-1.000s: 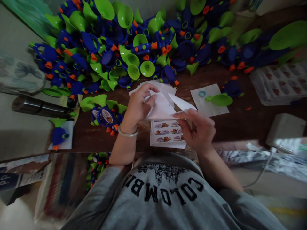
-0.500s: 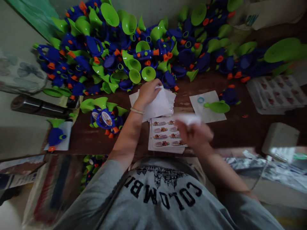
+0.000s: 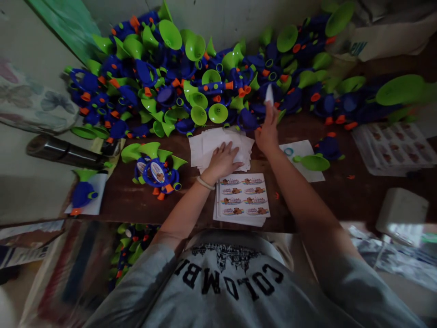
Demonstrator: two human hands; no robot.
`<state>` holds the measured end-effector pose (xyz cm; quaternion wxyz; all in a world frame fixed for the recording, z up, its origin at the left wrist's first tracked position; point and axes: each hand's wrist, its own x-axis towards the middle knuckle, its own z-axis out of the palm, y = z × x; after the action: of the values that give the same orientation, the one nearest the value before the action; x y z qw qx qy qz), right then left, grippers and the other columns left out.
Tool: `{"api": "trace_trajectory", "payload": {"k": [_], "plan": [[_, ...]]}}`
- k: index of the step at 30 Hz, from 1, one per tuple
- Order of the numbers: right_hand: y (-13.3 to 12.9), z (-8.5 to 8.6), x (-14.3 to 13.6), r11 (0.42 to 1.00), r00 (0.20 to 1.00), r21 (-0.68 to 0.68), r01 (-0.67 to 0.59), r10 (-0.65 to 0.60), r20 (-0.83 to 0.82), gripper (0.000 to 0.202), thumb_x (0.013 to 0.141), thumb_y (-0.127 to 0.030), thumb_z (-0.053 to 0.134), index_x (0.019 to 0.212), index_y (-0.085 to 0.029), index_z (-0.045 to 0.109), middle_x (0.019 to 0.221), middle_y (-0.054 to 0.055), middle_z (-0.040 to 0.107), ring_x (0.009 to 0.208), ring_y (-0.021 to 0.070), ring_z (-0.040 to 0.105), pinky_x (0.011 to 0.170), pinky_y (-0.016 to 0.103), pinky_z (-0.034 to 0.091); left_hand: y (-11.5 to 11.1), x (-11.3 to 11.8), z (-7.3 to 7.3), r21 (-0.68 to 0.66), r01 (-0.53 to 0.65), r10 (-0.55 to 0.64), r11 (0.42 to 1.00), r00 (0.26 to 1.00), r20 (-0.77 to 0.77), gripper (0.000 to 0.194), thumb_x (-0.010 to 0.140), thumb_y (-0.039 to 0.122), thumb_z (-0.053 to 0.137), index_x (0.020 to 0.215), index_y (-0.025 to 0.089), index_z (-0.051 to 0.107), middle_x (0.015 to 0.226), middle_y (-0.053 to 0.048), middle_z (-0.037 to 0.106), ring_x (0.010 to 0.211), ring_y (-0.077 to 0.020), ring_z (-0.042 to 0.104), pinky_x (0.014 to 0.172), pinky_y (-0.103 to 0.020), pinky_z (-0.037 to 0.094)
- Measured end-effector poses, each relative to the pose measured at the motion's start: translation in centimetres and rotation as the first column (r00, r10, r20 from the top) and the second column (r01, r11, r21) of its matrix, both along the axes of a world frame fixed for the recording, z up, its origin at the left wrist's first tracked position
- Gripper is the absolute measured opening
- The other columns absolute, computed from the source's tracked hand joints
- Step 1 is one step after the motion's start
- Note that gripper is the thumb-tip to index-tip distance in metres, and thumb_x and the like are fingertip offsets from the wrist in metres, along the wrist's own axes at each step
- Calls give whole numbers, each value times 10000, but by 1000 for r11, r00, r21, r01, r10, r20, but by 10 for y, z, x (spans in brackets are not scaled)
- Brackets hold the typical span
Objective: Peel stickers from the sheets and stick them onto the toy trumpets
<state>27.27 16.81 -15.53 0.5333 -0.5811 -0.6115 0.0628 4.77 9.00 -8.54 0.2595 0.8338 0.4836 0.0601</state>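
My left hand (image 3: 223,159) lies flat, fingers spread, on a loose stack of white paper sheets (image 3: 196,148). Close below it sits a pile of sticker sheets (image 3: 244,196) with a printed cartoon animal and lettering. My right hand (image 3: 268,132) reaches forward to the edge of the heap of toy trumpets (image 3: 213,87), which are blue with green bells and orange parts. A small white piece of paper (image 3: 269,94), narrow and pointed from here, sticks up from its fingertips; its exact shape is unclear.
Trumpets with oval stickers (image 3: 157,172) stand at left. Another trumpet (image 3: 82,193) and a dark bottle (image 3: 64,152) lie farther left. At right are a trumpet (image 3: 327,148) on white paper, bagged sticker sheets (image 3: 392,146) and a pale box (image 3: 403,212).
My right hand has moved forward from above the sticker sheets to the trumpet heap, carrying the white piece. My left hand has come back and flattened onto the white sheets.
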Motion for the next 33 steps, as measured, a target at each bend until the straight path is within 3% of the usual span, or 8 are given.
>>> {"api": "trace_trajectory", "payload": {"k": [4, 7, 9, 11, 14, 19, 24, 33], "plan": [[-36, 38, 28, 991, 1000, 133, -29, 28, 6, 1039, 825, -36, 782, 1713, -201, 269, 1740, 271, 371, 1599, 289, 481, 892, 222, 648, 5, -10, -1, 48, -85, 67, 995, 952, 299, 669, 978, 469, 720, 1517, 88, 605, 1679, -269, 502, 1646, -404, 404, 1382, -614, 283], [-86, 65, 27, 972, 997, 223, -77, 78, 2, 1097, 863, -93, 793, 1742, -360, 195, 1769, 165, 388, 1591, 248, 494, 861, 198, 661, -7, -13, 8, -96, -184, 203, 978, 762, 614, 791, 910, 649, 749, 1495, 131, 621, 1590, -249, 607, 1479, -398, 608, 1255, -602, 486], [-122, 77, 16, 947, 972, 242, -213, 230, -46, 1129, 869, -143, 824, 1737, -438, 167, 1769, 121, 412, 1329, 210, 717, 857, 221, 685, -20, -14, 16, -334, -111, 333, 936, 582, 742, 917, 830, 770, 770, 1500, 166, 609, 1509, -225, 677, 1330, -376, 714, 1107, -555, 611], [-154, 86, 1, 906, 912, 192, -376, 399, -97, 1080, 926, -179, 785, 1723, -513, 137, 1772, 94, 427, 1000, 141, 810, 830, 227, 696, -38, -14, 25, -548, 54, 475, 835, 434, 766, 926, 789, 808, 784, 1470, 199, 631, 1418, -182, 740, 1229, -355, 765, 1013, -511, 663], [-185, 96, -15, 828, 824, 104, -551, 560, -87, 1078, 952, -197, 750, 1727, -517, 73, 1755, 91, 461, 1011, 169, 824, 824, 286, 719, -68, -17, 35, -661, 185, 593, 728, 315, 741, 788, 766, 688, 871, 1373, 218, 698, 1330, -130, 789, 1211, -344, 776, 1038, -495, 667], [-206, 118, -34, 937, 955, 300, -180, 240, -175, 957, 909, -289, 820, 1689, -478, 300, 1297, 12, 786, 1241, 246, 745, 1060, 450, 666, -106, -21, 40, -586, 119, 569, 802, 152, 809, 734, 815, 528, 878, 1461, 289, 626, 1437, -101, 746, 1382, -323, 696, 1226, -519, 562], [-219, 137, -74, 954, 903, 294, -67, 183, -389, 814, 923, -273, 773, 1626, -474, 418, 921, -26, 723, 721, 183, 696, 673, 307, 660, -121, -21, 37, -479, 130, 460, 868, 154, 875, 850, 828, 621, 834, 1564, 363, 494, 1592, -96, 635, 1523, -350, 580, 1259, -567, 528], [-226, 139, -107, 978, 920, 208, -30, 109, -377, 753, 999, -362, 668, 1653, -470, 311, 931, 3, 688, 791, 214, 715, 723, 357, 669, -137, -27, 41, -374, 51, 349, 926, 262, 900, 828, 921, 554, 791, 1628, 377, 396, 1645, -86, 578, 1592, -358, 498, 1283, -566, 508]]}}
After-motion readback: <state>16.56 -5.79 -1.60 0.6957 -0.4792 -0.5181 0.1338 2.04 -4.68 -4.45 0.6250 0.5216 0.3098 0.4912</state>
